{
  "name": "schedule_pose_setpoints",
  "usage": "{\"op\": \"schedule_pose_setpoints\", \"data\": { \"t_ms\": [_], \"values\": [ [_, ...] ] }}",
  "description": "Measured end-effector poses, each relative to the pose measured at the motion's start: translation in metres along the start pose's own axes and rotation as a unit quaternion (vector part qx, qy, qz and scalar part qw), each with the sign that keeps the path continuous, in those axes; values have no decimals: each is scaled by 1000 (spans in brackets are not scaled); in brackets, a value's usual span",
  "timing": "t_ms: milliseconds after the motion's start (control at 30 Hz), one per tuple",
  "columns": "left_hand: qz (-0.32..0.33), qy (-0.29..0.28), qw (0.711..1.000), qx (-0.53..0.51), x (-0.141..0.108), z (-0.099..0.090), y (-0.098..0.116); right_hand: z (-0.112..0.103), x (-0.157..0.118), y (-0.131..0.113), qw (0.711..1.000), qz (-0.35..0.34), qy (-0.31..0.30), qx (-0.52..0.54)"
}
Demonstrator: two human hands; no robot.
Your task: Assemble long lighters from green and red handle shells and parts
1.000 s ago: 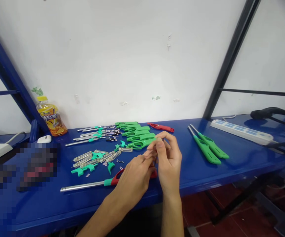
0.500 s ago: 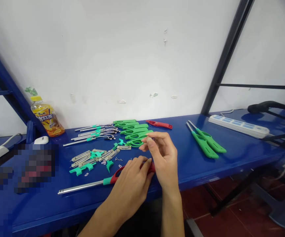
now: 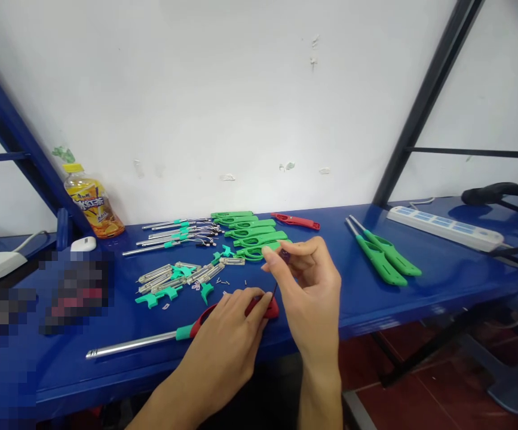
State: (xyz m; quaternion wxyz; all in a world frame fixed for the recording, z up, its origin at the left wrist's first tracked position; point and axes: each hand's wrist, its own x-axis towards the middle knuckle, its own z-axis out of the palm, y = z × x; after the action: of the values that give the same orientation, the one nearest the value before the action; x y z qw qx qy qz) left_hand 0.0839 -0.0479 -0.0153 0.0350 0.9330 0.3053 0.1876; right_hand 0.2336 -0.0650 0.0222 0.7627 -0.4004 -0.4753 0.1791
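My left hand (image 3: 227,334) is wrapped over a long-necked red lighter (image 3: 199,322), pressing it against the blue table. Its metal tube (image 3: 133,345) and teal collar point left, while most of the handle is under my fingers. Above the handle's right end, my right hand (image 3: 310,292) pinches what looks like a small screwdriver (image 3: 275,289), mostly hidden in the fingers. The thin dark shaft slants down to the red handle by my left fingertips. Just beyond lie small screws (image 3: 223,282), teal triggers (image 3: 206,292) and clear gas tanks (image 3: 155,273).
Green handle shells (image 3: 252,226), a red shell (image 3: 295,221) and metal tubes with wires (image 3: 164,235) lie along the wall. Two green lighters (image 3: 377,257) and a white power strip (image 3: 447,228) are at right. A drink bottle (image 3: 92,203) stands at left.
My right hand now shows a thin dark shaft reaching down to the red handle. The lighter's tube end has shifted left and slightly down in view, and the camera has turned slightly.
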Motion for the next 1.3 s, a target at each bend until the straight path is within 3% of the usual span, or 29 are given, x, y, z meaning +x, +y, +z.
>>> {"op": "schedule_pose_setpoints", "data": {
  "t_ms": [300,567,733,867,1133,1300],
  "values": [
    [-10,11,1000,-17,2,-2,3,-9,-3,-4,999,14,-35,-32],
    [-17,19,1000,-11,1,2,2,-1,4,7,980,-66,125,-143],
    [-17,25,999,-10,1,1,2,-10,2,-5,993,-43,59,-89],
    [-16,24,999,-22,1,0,2,-8,2,-5,994,-56,75,-51],
    [-21,13,1000,-17,3,0,3,-2,5,1,981,-98,69,-151],
    [-20,13,1000,-18,3,2,3,-13,4,0,988,-71,-41,-134]
  ]
}}
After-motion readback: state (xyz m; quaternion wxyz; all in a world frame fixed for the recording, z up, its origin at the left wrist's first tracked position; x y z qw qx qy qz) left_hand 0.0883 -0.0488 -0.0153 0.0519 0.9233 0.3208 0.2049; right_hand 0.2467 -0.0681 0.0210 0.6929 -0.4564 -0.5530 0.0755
